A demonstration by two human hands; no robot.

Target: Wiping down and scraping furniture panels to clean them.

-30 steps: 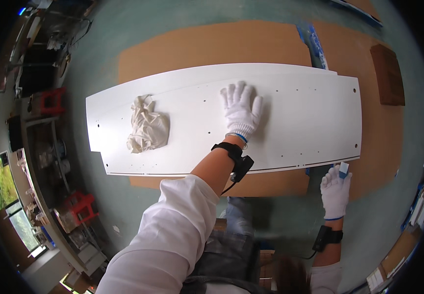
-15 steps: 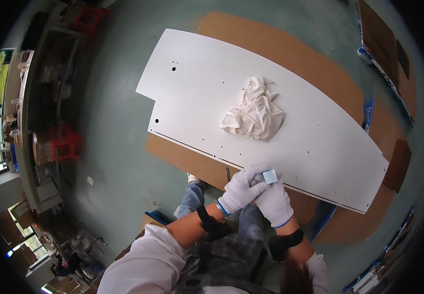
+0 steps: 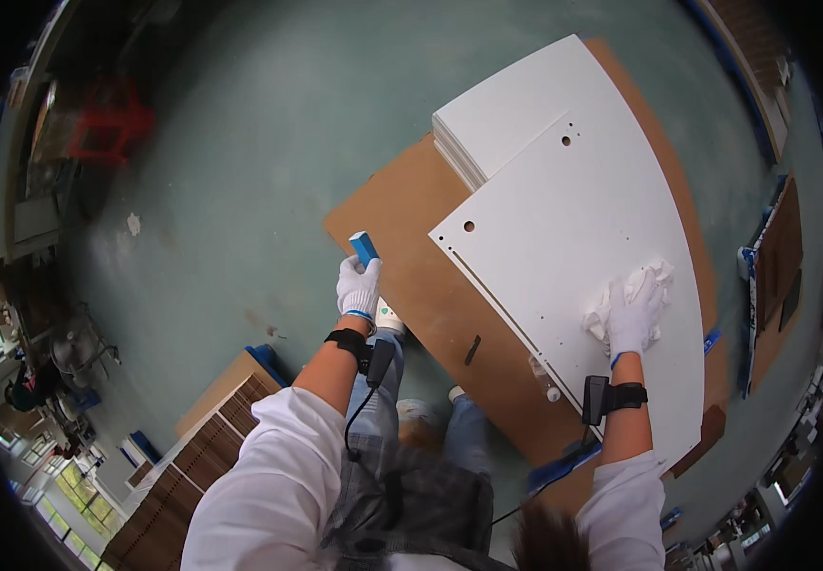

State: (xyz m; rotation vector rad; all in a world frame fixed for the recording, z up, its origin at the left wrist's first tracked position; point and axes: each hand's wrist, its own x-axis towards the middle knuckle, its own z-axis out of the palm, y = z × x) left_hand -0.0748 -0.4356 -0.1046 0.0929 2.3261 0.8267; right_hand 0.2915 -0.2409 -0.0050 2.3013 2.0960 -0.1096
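Wiping step, judged. Right hand [image 3: 632, 319] presses white rag [image 3: 647, 284] flat on white panel [image 3: 573, 238], near its right edge. Left hand [image 3: 358, 285] grips blue bottle [image 3: 365, 248] over cardboard [image 3: 411, 257]. Next move likely needs fresh cleaner.

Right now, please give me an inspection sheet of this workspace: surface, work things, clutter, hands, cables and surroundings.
Surface: green floor with brown cardboard sheets laid on it.
Work things: white panel with drilled holes lies flat on the cardboard; white cloth is on the panel; blue and white bottle.
Clutter: a stack of white boards under the panel's far end; a small white bottle at the panel's near edge.
Hands: left hand, gloved, grips the blue and white bottle over the cardboard; right hand, gloved, presses on the cloth.
Cables: a black cable hangs from the left wrist band.
Surroundings: shelves at left; brown boards at right.
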